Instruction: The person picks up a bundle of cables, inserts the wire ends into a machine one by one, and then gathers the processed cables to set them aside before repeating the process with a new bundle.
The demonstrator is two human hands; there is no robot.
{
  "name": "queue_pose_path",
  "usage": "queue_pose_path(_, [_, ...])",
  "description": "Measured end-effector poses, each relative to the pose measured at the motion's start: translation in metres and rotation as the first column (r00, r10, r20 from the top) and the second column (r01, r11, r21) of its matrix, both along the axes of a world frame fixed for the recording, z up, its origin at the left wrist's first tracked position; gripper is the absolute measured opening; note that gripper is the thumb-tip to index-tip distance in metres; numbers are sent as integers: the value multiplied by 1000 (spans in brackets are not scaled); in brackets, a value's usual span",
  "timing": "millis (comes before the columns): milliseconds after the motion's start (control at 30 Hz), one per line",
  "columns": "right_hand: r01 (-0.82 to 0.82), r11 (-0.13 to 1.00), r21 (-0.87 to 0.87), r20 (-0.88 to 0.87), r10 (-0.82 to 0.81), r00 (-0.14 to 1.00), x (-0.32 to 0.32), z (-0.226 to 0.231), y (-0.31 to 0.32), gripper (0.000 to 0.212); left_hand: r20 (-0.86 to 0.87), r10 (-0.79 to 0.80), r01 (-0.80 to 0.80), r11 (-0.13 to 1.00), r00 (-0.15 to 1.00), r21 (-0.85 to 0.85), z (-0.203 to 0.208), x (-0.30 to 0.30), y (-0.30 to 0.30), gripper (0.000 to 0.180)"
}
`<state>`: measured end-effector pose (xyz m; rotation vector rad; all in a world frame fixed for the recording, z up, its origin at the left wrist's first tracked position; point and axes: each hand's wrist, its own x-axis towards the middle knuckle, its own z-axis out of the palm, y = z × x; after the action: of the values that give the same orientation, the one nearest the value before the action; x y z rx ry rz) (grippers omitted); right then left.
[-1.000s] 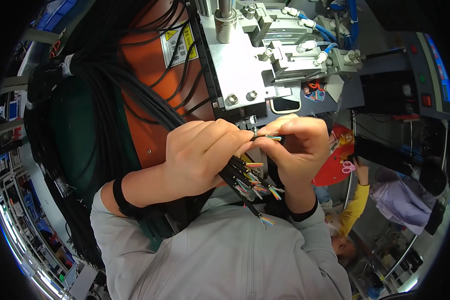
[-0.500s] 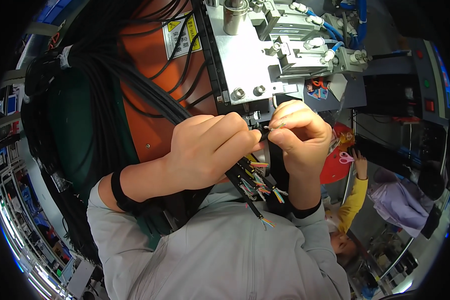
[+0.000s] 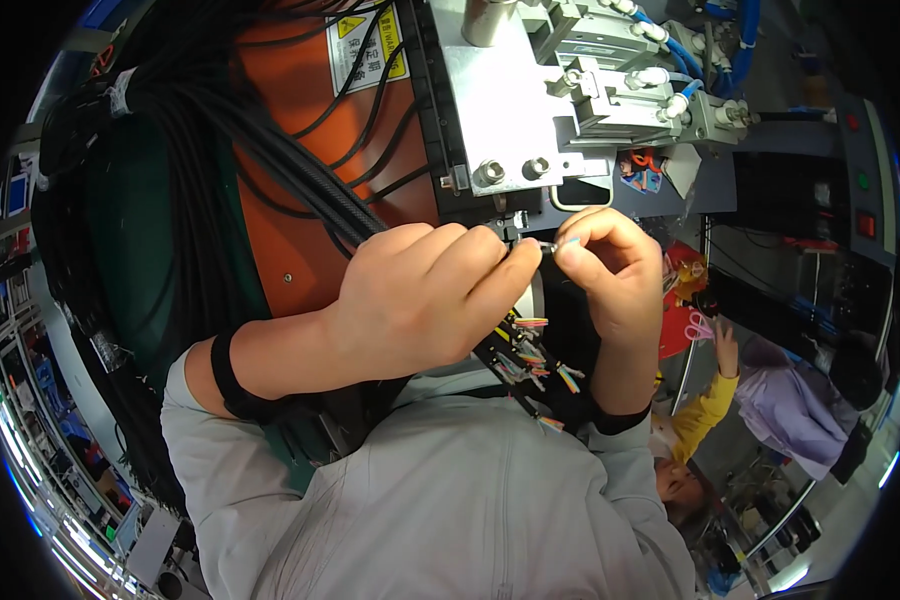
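My left hand [image 3: 420,285] is closed around a bundle of black cables [image 3: 330,205] that runs in from the upper left. Below that fist hang several stripped cable ends [image 3: 530,360], with thin coloured wires fanning out. One black cable end [image 3: 547,248] sticks out past the left thumb. At its tip my right hand [image 3: 615,265] pinches the fine wires between thumb and forefinger. Both hands meet just below the metal fixture [image 3: 510,130] of the machine. The rest of the bundle inside my left fist is hidden.
Pneumatic cylinders [image 3: 620,100] with blue hoses stand at the upper right. An orange panel [image 3: 300,260] lies beneath the cables at left. A person in a yellow sleeve [image 3: 708,415] reaches towards pink scissors [image 3: 699,326] at the right, beside a lilac cloth [image 3: 795,410].
The view has shifted slightly. My right fingers now pinch closer to the cable end's tip, and the hanging stripped ends sit a little higher and further right.
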<state>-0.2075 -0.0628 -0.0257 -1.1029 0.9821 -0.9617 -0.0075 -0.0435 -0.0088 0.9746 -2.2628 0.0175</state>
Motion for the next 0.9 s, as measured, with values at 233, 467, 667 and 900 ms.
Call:
queue_pose_path(233, [-44, 876, -480, -462, -210, 862, 16, -10, -5, 6, 180, 34, -53, 994, 983, 100, -2, -4, 2, 37])
queue_pose_path(467, [-182, 835, -520, -641, -240, 729, 22, -7, -3, 5, 315, 119, -160, 981, 942, 107, -4, -8, 7, 37])
queue_pose_path(667, [40, 867, -496, -407, -273, 872, 23, -31, -5, 8, 317, 118, -146, 987, 941, 66, -2, -8, 3, 33])
queue_pose_path(900, [169, 983, -74, -138, -177, 974, 22, -37, -4, 7, 238, 104, -113, 993, 966, 24, -5, -6, -4, 30])
